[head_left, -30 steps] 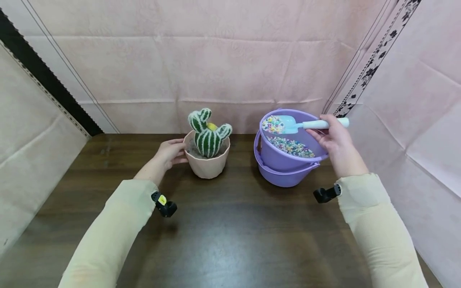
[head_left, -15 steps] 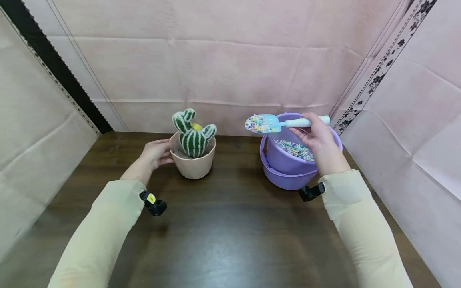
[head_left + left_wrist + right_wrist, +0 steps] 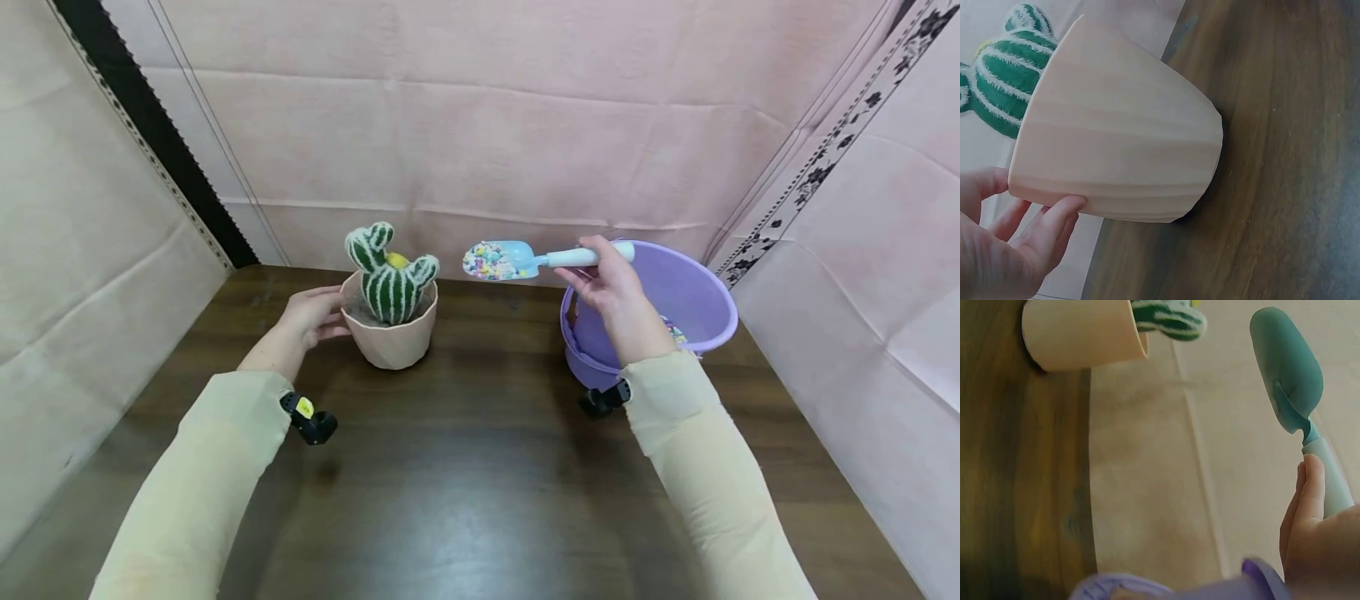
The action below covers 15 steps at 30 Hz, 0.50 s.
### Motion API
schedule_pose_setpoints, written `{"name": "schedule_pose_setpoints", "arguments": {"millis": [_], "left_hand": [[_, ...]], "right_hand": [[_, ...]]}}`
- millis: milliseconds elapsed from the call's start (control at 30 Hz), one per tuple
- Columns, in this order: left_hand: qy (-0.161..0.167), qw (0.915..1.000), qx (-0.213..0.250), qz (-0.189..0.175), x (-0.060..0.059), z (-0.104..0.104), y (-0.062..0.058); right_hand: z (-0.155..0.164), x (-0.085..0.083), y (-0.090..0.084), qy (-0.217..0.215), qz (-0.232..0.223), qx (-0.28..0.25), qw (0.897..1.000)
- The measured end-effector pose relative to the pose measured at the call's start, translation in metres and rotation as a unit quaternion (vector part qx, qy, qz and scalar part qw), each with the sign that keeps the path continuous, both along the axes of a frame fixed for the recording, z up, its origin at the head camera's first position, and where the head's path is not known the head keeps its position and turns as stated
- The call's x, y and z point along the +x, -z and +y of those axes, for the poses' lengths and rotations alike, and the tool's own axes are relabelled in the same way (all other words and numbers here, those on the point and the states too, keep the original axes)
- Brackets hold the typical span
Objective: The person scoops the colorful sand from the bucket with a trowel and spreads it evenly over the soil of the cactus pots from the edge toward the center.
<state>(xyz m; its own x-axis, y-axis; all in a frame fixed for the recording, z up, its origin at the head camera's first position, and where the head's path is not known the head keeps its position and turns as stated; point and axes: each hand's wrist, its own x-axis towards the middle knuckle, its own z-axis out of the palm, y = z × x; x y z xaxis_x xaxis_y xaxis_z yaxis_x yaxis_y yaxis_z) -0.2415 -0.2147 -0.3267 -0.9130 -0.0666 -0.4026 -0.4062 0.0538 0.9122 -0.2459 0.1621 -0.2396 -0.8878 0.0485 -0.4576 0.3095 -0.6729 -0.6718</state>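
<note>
Pebbles (image 3: 487,260), small and many-coloured, fill the blade of the blue scoop (image 3: 517,258) that our right hand (image 3: 611,287) grips by its pale handle, fingers curled round it. We hold the scoop level in the air, its blade reaching out to the left of our right hand, in the gap between the two containers. From the right wrist view we see the blade's underside (image 3: 1288,375) above and beyond our fingers (image 3: 1310,487), with the handle running back into the palm.

Below and just behind our right hand stands the purple bucket (image 3: 690,292); a few more pebbles show inside it past the wrist, and our hand covers part of its near rim.

Our left hand (image 3: 307,317) rests against the left side of the pink pot (image 3: 390,337), fingers relaxed and lying along its wall near the rim; the left wrist view shows a fingertip (image 3: 1063,209) touching the ribbed wall (image 3: 1122,150). A green cactus (image 3: 392,279) with white stripes stands upright in the pot, to the right of our left hand. Pot and bucket both sit on the dark wooden table (image 3: 465,500), well apart from each other.
</note>
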Motion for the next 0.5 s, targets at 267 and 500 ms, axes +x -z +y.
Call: {"name": "schedule_pose_setpoints", "arguments": {"millis": [267, 500], "left_hand": [[0.004, 1.0000, 0.003, -0.003, 0.000, 0.004, -0.004], [-0.005, 0.9999, -0.004, -0.011, 0.004, 0.003, -0.006]], "right_hand": [[-0.020, 0.006, 0.008, -0.009, 0.008, 0.002, 1.000], [-0.037, 0.007, 0.020, -0.027, 0.002, 0.004, 1.000]]}}
